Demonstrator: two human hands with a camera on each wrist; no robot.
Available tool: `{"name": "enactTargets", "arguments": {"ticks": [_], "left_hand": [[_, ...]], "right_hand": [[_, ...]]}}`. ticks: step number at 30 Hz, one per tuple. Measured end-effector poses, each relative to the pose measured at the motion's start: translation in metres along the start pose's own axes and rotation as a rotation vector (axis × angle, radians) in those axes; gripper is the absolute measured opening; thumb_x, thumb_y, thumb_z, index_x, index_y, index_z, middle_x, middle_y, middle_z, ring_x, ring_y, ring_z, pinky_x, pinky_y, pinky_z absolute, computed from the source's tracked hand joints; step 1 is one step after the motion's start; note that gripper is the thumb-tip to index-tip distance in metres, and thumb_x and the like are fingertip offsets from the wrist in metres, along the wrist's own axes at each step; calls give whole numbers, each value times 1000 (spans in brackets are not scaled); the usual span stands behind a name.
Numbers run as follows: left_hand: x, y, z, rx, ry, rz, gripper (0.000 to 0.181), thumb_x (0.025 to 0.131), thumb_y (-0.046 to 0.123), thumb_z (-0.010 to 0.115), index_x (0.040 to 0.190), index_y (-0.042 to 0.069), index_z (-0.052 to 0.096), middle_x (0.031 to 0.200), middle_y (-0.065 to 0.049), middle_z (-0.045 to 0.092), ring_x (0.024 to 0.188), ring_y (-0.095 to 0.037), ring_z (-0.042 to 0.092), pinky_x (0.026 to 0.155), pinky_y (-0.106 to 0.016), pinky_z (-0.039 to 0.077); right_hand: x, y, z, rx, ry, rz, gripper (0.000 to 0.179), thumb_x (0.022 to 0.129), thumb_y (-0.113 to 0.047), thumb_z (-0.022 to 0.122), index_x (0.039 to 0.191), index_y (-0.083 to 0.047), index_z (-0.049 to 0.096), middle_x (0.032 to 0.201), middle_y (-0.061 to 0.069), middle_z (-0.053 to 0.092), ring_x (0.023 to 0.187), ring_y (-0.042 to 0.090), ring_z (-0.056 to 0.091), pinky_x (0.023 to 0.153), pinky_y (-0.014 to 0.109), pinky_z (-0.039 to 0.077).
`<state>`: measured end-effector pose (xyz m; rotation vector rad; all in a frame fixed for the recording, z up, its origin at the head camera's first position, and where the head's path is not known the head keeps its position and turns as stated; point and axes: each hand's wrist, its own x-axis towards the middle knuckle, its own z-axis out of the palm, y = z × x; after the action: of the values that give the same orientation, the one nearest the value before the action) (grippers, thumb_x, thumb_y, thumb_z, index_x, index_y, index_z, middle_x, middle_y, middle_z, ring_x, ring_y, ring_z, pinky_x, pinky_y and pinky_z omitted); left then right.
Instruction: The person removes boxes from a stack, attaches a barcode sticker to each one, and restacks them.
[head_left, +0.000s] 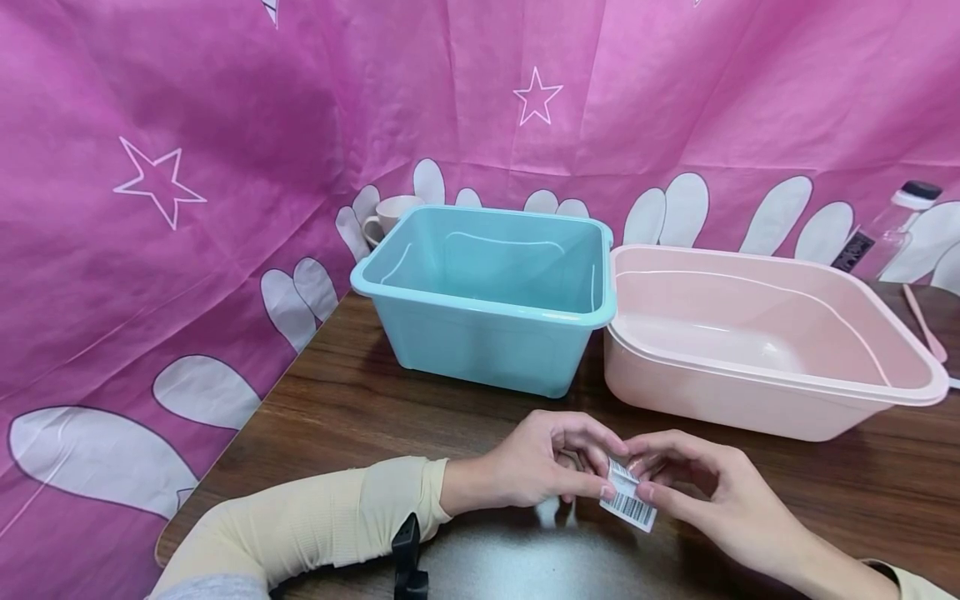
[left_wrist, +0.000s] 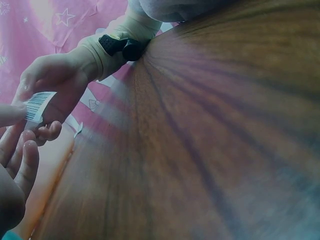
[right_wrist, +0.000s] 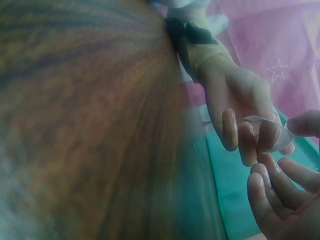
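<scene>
A small white barcode label (head_left: 630, 502) is held between both hands above the table, in front of the two tubs. My left hand (head_left: 536, 462) pinches its left edge with the thumb on the printed side. From the other side, my right hand (head_left: 723, 492) grips the label with thumb and fingers, the fingertips of both hands almost meeting. In the left wrist view the barcode label (left_wrist: 40, 106) faces the camera and bends slightly. Seen from the right wrist, the label (right_wrist: 280, 136) looks thin, curled and partly see-through.
A blue tub (head_left: 480, 342) and a pink basin (head_left: 720, 392) stand side by side behind the hands. A white mug (head_left: 396, 210) is behind the blue tub. At the far right are a clear bottle (head_left: 892, 229) with a black cap and a pink utensil (head_left: 924, 325) on the wooden table (head_left: 337, 400).
</scene>
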<state>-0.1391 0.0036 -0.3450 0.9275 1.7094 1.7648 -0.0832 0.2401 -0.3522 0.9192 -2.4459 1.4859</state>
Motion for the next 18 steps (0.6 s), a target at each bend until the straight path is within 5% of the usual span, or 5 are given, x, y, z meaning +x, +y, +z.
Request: {"name": "enactTargets", "arguments": {"ticks": [18], "left_hand": [[1,-2,-1,36,-12,52,40,81,-15,73,118,-8,62,95,-37,66,63,1,59,53,-15,47]], "right_hand": [[0,7,-4,276,-66,-18,48,85,25,56,129,4,59,108,4,70,90,14,67,75,22,55]]}}
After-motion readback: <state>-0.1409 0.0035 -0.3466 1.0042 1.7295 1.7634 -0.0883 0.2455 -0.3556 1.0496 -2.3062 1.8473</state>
